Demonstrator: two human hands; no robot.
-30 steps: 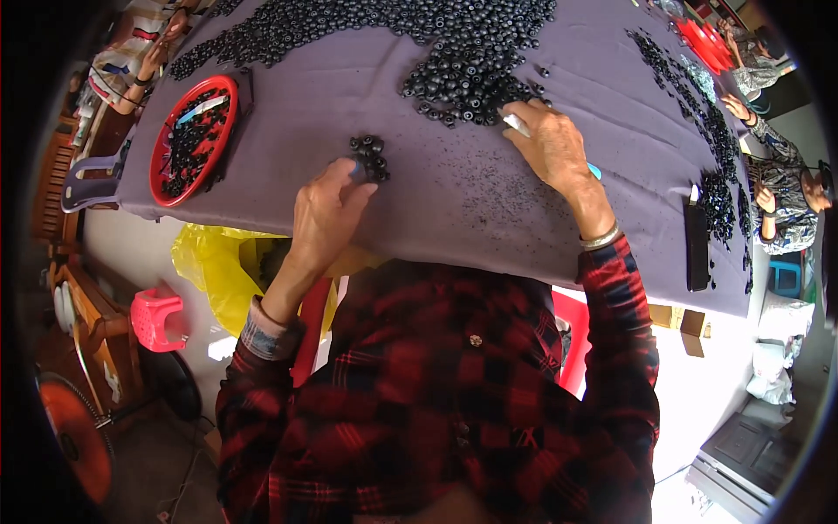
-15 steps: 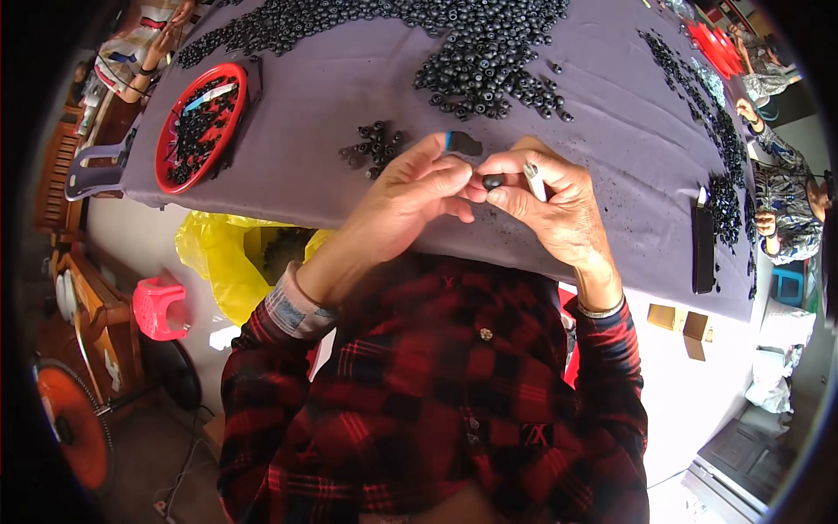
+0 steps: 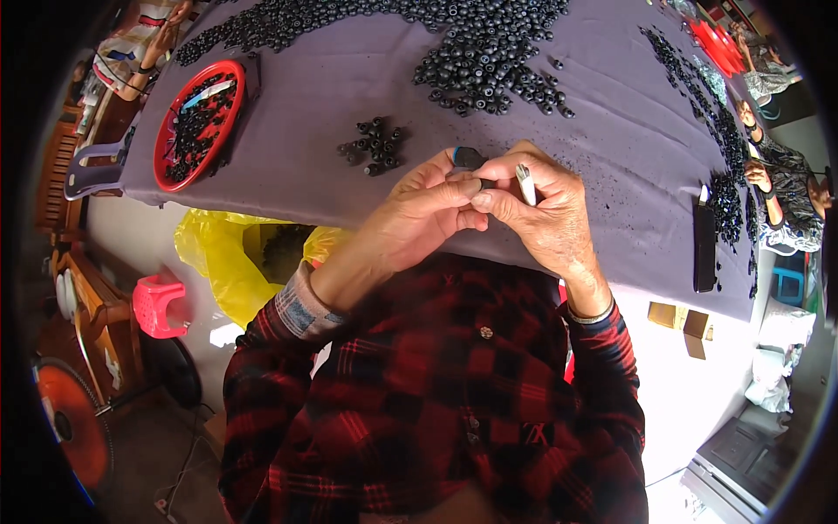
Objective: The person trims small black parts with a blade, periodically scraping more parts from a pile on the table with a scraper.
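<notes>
Over the near edge of the cloth, my two hands meet fingertip to fingertip. Between them is a small black round part [image 3: 487, 184], mostly covered by fingers. My left hand [image 3: 419, 208] pinches it with the thumb; a black cover with a blue rim [image 3: 469, 158] sits on its index finger. Pressing the same part from the other side, my right hand [image 3: 552, 210] is closed and also grips a slim white pen-shaped tool [image 3: 525, 185], whose tip is hidden. Left of the hands lies a small cluster of black round parts [image 3: 375, 148]; a large pile of them [image 3: 476, 74] spreads beyond.
A purple-grey cloth [image 3: 305, 105] covers the table. A red basin [image 3: 234, 118] with black bits stands at left, a yellow bag [image 3: 205, 253] below the edge. At right are a black strip-shaped box [image 3: 704, 249] and scattered black scraps [image 3: 724, 205]. Other people work at both sides.
My fingertips have closed further around the black part, so less of it shows. My left fingers have curled in, and both hands have shifted slightly. At right, a co-worker's hands have moved.
</notes>
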